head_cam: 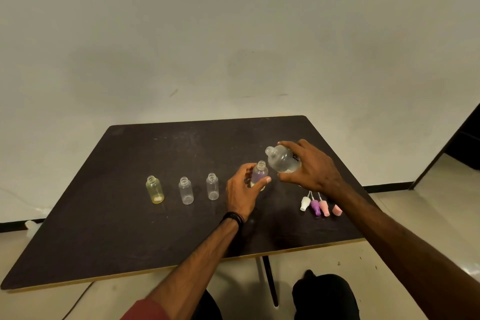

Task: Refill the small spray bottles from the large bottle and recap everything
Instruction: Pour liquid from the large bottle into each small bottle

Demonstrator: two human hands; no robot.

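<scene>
My right hand (311,166) grips the large clear bottle (281,160), uncapped and tilted with its mouth toward the left. My left hand (242,189) holds a small purple-tinted bottle (259,174) upright on the table, its open mouth just below and left of the large bottle's neck. To the left, in a row, stand three open small bottles: a yellow one (154,189) and two clear ones (186,191) (212,186). Spray caps lie at the right: white (305,203), purple (315,207), pink (324,208), and another pink (337,210) partly hidden by my right arm.
The dark table (130,228) has a pale front edge and one thin leg underneath. A light wall rises behind it. A dark doorway opening stands at the far right. My knees show below the table's front edge.
</scene>
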